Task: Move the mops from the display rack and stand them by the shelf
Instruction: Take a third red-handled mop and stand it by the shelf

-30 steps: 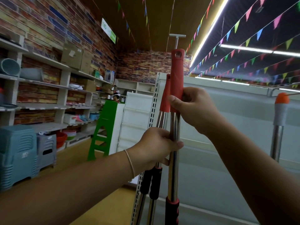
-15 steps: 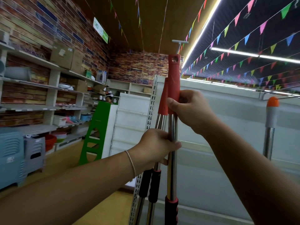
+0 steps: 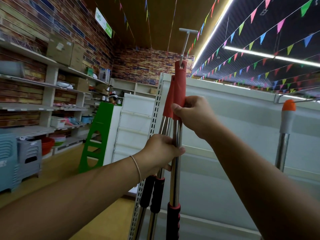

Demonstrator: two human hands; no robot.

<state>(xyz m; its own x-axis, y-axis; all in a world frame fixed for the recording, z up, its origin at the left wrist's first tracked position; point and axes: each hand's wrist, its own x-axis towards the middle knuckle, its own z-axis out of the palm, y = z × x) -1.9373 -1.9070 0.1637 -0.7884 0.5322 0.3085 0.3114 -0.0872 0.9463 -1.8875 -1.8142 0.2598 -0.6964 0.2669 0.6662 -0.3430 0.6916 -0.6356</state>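
Observation:
Three mop poles (image 3: 175, 179) with steel shafts, black foam sleeves and red top caps (image 3: 180, 87) stand bunched upright in front of me, against the perforated upright of the white shelf (image 3: 155, 108). My left hand (image 3: 161, 151) grips the steel shafts together at mid height. My right hand (image 3: 195, 115) holds the bottom of the red caps just above. A fourth mop handle (image 3: 286, 118), grey with an orange tip, stands apart at the right below a wire hook (image 3: 294, 99). The mop heads are out of view.
The white shelf panel (image 3: 242, 135) fills the space behind the poles. A green stand (image 3: 97, 135) sits left of it. Wall shelves (image 3: 52, 108) with boxes and basins line the left wall, with stacked grey stools (image 3: 29, 153) on the wooden floor below.
My view has swung slightly left and down. Both hands keep their hold on the bunched poles, which lean a little closer to the shelf upright.

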